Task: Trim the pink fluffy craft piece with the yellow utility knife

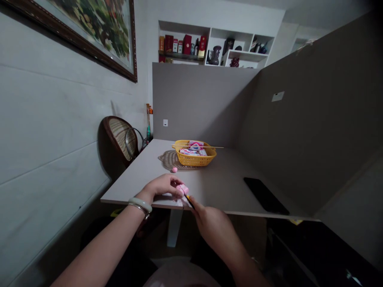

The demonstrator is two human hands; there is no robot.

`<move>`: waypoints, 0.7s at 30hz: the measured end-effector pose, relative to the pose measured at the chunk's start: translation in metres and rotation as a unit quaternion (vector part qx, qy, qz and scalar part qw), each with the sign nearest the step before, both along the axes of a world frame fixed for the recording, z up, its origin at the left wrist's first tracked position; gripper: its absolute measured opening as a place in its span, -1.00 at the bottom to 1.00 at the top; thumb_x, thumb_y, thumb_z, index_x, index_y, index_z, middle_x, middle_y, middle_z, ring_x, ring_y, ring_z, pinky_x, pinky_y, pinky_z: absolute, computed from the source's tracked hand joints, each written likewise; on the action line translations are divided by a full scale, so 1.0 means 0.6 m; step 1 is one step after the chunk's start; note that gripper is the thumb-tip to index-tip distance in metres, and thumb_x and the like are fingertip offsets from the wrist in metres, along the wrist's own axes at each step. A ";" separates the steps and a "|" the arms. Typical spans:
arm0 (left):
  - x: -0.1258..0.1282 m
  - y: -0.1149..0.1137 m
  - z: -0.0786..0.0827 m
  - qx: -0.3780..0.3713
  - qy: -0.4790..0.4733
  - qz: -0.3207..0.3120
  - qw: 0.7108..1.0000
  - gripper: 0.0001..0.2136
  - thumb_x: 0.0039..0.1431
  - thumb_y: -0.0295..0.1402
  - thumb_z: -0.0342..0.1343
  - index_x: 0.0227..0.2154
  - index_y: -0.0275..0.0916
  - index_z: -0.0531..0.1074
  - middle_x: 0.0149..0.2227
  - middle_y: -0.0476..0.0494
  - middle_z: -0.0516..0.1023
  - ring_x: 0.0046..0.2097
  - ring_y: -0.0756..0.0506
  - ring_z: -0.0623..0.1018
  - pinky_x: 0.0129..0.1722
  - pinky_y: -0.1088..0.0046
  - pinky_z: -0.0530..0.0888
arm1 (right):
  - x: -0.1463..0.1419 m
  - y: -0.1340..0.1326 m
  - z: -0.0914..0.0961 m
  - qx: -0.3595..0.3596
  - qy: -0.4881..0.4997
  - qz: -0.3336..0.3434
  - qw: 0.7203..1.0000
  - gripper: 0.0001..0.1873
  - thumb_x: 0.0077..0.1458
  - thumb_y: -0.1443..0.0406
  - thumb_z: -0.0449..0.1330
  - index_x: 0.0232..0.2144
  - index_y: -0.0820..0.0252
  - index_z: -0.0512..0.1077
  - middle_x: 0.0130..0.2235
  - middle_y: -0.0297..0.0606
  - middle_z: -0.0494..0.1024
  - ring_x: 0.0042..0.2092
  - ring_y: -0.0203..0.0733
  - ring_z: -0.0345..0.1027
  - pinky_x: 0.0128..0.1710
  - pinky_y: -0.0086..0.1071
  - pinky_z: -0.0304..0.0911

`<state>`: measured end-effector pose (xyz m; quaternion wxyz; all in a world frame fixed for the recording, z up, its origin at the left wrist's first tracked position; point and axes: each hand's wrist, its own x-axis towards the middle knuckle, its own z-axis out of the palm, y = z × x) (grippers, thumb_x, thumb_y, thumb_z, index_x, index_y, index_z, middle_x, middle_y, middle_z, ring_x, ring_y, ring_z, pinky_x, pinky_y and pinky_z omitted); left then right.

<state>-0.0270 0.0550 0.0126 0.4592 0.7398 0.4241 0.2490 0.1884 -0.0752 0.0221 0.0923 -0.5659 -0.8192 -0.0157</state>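
Observation:
My left hand (163, 186), with a pale bangle and a metal band at the wrist, grips a small pink block (182, 189) near the table's front edge. Its thumb and fingers press the block from the left side. In my right hand (211, 221) is a slim black-and-yellow knife-like tool (189, 201), angled up to the left, its tip at the block. My right fingers largely cover the tool, and its blade cannot be made out. Small pinkish bits (178, 202) lie on the table below the block. A small pink ball (174, 170) rests farther back.
A yellow plastic basket (196, 160) holds several pink-and-white packets (196, 146), with a thin stick (206, 147) across its rim. A flat black object (263, 194) lies to the right. Grey panels (203, 103) border the table (137, 159). A chair (119, 135) stands at left.

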 end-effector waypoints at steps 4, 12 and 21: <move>0.000 0.002 -0.001 0.001 0.005 0.000 1.000 -0.49 -0.27 -0.30 0.38 -0.14 -0.30 0.55 -0.37 -0.06 0.60 -0.27 -0.10 0.55 -0.21 0.41 0.43 | 0.002 0.006 -0.008 -0.006 0.028 0.007 1.000 -0.50 0.32 0.33 0.00 0.28 0.00 0.22 -0.30 -0.19 0.68 -0.32 -0.13 0.58 -0.49 -0.47 0.12; -0.002 0.002 -0.003 0.010 0.008 -0.003 1.000 -0.53 -0.25 -0.32 0.37 -0.16 -0.31 0.55 -0.32 -0.09 0.60 -0.26 -0.09 0.54 -0.21 0.41 0.42 | 0.003 0.006 -0.006 -0.007 0.030 0.007 1.000 -0.51 0.32 0.32 0.00 0.26 0.02 0.25 -0.28 -0.16 0.68 -0.30 -0.09 0.59 -0.47 -0.45 0.14; -0.001 0.002 -0.002 0.002 -0.001 -0.008 1.000 -0.51 -0.27 -0.31 0.39 -0.17 -0.31 0.55 -0.38 -0.06 0.59 -0.32 -0.07 0.54 -0.27 0.44 0.42 | 0.019 -0.007 0.006 -0.031 0.047 0.010 0.998 -0.50 0.30 0.35 0.03 0.25 0.01 0.27 -0.19 -0.14 0.67 -0.22 -0.07 0.59 -0.36 -0.44 0.24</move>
